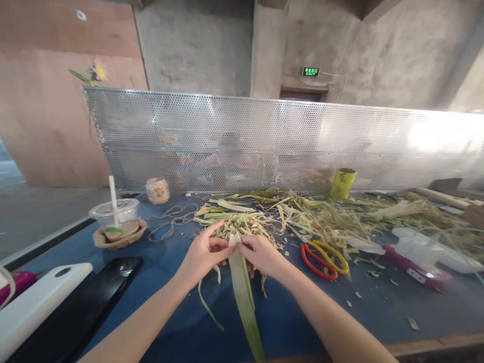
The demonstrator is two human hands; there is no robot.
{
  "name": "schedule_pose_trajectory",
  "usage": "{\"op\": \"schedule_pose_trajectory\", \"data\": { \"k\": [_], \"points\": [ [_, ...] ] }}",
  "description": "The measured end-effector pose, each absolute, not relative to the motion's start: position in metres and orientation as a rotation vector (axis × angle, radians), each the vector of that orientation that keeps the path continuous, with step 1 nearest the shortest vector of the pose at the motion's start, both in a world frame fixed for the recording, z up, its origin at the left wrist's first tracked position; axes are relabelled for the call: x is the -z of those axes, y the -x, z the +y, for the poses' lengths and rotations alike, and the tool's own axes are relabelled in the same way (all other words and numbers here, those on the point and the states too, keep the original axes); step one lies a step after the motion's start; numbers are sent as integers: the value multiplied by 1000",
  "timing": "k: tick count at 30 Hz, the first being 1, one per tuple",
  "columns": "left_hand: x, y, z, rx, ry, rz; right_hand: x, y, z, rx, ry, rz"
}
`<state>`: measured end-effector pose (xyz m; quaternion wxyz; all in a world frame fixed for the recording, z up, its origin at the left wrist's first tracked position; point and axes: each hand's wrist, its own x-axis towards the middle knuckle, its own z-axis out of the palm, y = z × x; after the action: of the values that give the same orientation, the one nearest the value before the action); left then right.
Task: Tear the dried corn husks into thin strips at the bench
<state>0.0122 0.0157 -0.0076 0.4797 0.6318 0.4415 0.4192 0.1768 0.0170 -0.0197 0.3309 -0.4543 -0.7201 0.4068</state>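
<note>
A long, flat green leaf strip [242, 295] hangs down toward the table's front edge, its pale upper end between my two hands. My left hand [206, 252] pinches that end from the left, with its index finger stretched out. From the right, my right hand [260, 254] grips the same end with curled fingers, some of them hidden behind the leaf. Just beyond my hands is a pile of shredded leaf pieces [249, 224]. A thin curled strip [207, 305] dangles below my left hand. Scissors with red and yellow handles [321, 259] lie to the right.
On the blue table [295, 322] at left are a lidded cup with a straw [115, 214], black phone [83, 307], white device [45, 302] and twine [172, 222]. A yellow roll [342, 183] stands before the perforated metal screen [245, 136]; a purple-white power strip [416, 269] lies right.
</note>
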Motion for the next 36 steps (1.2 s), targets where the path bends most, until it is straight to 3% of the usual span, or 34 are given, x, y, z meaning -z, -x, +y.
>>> {"op": "schedule_pose_trajectory", "data": {
  "k": [12,23,30,36],
  "points": [
    [18,-15,12,-1146,-1687,1124,30,-167,19,-452,1196,-1893],
    [19,-21,19,-1272,-1757,1144,27,-160,13,-338,1169,-1745],
    [17,4,37,-1310,-1688,1237,19,-190,25,-387,1070,-1305],
    [20,24,56,-1398,-1710,1284,5,-247,37,-141,895,-722]
  ]
}}
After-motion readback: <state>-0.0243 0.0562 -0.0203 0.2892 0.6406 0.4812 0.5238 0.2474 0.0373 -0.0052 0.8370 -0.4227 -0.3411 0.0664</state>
